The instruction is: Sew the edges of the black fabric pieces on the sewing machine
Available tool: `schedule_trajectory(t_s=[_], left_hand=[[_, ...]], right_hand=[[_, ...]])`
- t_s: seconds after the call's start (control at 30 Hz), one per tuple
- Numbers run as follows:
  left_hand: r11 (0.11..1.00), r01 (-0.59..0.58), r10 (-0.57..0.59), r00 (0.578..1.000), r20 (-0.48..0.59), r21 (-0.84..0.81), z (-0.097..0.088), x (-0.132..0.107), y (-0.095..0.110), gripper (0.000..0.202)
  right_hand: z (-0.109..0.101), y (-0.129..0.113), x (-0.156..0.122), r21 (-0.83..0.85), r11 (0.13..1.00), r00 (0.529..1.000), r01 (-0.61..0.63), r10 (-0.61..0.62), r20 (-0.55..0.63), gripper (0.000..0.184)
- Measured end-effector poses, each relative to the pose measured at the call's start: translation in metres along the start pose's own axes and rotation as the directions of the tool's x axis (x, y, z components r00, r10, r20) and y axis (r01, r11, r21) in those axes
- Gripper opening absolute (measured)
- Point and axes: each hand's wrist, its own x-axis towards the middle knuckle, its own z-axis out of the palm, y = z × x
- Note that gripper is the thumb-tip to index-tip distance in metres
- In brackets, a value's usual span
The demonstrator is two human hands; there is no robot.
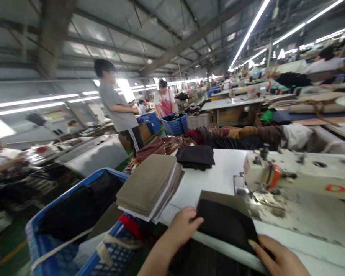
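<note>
A black fabric piece (225, 222) lies on the white sewing table (218, 168), on top of a grey-brown piece, just left of the sewing machine (275, 176). My left hand (182, 226) pinches the black piece at its left edge, thumb on top. My right hand (278, 257) presses on its near right corner with the fingers closed over the edge. The needle area of the machine sits just beyond the fabric.
A stack of tan fabric pieces (149, 186) and a folded black pile (195, 156) lie on the table's left. A blue crate (74, 222) with dark fabric stands at my left. Two people stand by another blue crate (175, 123) further back.
</note>
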Motion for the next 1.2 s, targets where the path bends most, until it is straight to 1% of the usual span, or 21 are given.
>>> schedule_trajectory(t_s=[0.03, 0.1, 0.13, 0.17, 0.2, 0.23, 0.27, 0.3, 0.37, 0.43, 0.5, 0.53, 0.6, 0.7, 0.83, 0.9, 1.03, 1.1, 1.2], left_hand=[[1.0, 0.02, -0.02, 0.999, -0.027, 0.012, -0.001, 0.002, 0.001, 0.026], [0.996, 0.087, -0.083, 0.987, -0.137, 0.021, 0.0, 0.01, 0.003, 0.028], [0.995, 0.087, -0.076, 0.975, -0.208, 0.042, 0.002, 0.015, 0.004, 0.031], [0.994, 0.064, -0.038, 0.961, -0.276, 0.086, 0.004, 0.02, 0.007, 0.033], [0.989, 0.018, 0.028, 0.951, -0.309, 0.145, 0.005, 0.025, 0.012, 0.034], [0.978, -0.045, 0.11, 0.942, -0.316, 0.206, 0.007, 0.03, 0.018, 0.034], [0.958, -0.117, 0.194, 0.937, -0.29, 0.263, 0.009, 0.036, 0.026, 0.033], [0.933, -0.191, 0.267, 0.934, -0.235, 0.304, 0.011, 0.042, 0.036, 0.034], [0.888, -0.307, 0.356, 0.93, -0.088, 0.342, 0.016, 0.054, 0.055, 0.037], [0.86, -0.369, 0.37, 0.927, 0.069, 0.352, 0.022, 0.065, 0.07, 0.035], [0.845, -0.397, 0.345, 0.917, 0.202, 0.358, 0.029, 0.073, 0.078, 0.026], [0.841, -0.404, 0.329, 0.91, 0.253, 0.36, 0.032, 0.076, 0.08, 0.021], [0.839, -0.407, 0.302, 0.9, 0.313, 0.361, 0.037, 0.081, 0.082, 0.014], [0.837, -0.404, 0.295, 0.901, 0.317, 0.37, 0.042, 0.087, 0.083, 0.015], [0.802, -0.409, 0.307, 0.908, 0.286, 0.436, 0.047, 0.101, 0.085, 0.02], [0.784, -0.402, 0.285, 0.91, 0.301, 0.472, 0.05, 0.11, 0.086, 0.02], [0.762, -0.398, 0.254, 0.91, 0.329, 0.512, 0.054, 0.121, 0.086, 0.02], [0.758, -0.396, 0.254, 0.911, 0.325, 0.518, 0.056, 0.123, 0.086, 0.02], [0.761, -0.389, 0.249, 0.914, 0.32, 0.519, 0.057, 0.126, 0.083, 0.02]], right_hand=[[-0.005, -0.005, -0.001, -0.036, 0.999, 0.999, -0.014, 0.016, 0.043, 0.045], [-0.013, -0.014, -0.003, -0.11, 0.994, 0.998, -0.019, 0.027, 0.065, 0.044], [-0.015, -0.017, -0.003, -0.143, 0.99, 0.997, -0.017, 0.028, 0.073, 0.043], [-0.015, -0.02, -0.003, -0.163, 0.986, 0.996, -0.021, 0.035, 0.085, 0.042], [-0.015, -0.022, -0.004, -0.182, 0.983, 0.995, -0.028, 0.045, 0.091, 0.04], [-0.015, -0.023, -0.004, -0.197, 0.98, 0.994, -0.035, 0.054, 0.092, 0.039], [-0.015, -0.025, -0.004, -0.203, 0.978, 0.994, -0.043, 0.062, 0.092, 0.038], [-0.014, -0.026, -0.005, -0.204, 0.978, 0.993, -0.049, 0.069, 0.092, 0.038], [-0.014, -0.028, -0.005, -0.19, 0.98, 0.993, -0.065, 0.082, 0.087, 0.037], [-0.015, -0.029, -0.005, -0.173, 0.981, 0.991, -0.089, 0.105, 0.085, 0.037], [-0.016, -0.03, -0.005, -0.162, 0.978, 0.985, -0.128, 0.144, 0.091, 0.037], [-0.017, -0.03, -0.006, -0.16, 0.976, 0.981, -0.148, 0.165, 0.098, 0.037], [-0.018, -0.031, -0.007, -0.162, 0.97, 0.973, -0.184, 0.203, 0.113, 0.037], [-0.02, -0.033, -0.006, -0.179, 0.959, 0.964, -0.219, 0.241, 0.111, 0.037], [-0.023, -0.038, 0.002, -0.271, 0.927, 0.957, -0.258, 0.284, 0.06, 0.029], [-0.024, -0.041, 0.006, -0.316, 0.908, 0.952, -0.276, 0.304, 0.044, 0.027], [-0.024, -0.042, 0.011, -0.347, 0.887, 0.941, -0.304, 0.337, 0.039, 0.025], [-0.022, -0.041, 0.011, -0.368, 0.88, 0.943, -0.3, 0.331, 0.023, 0.027], [-0.019, -0.04, 0.012, -0.42, 0.864, 0.953, -0.277, 0.304, -0.002, 0.037]])
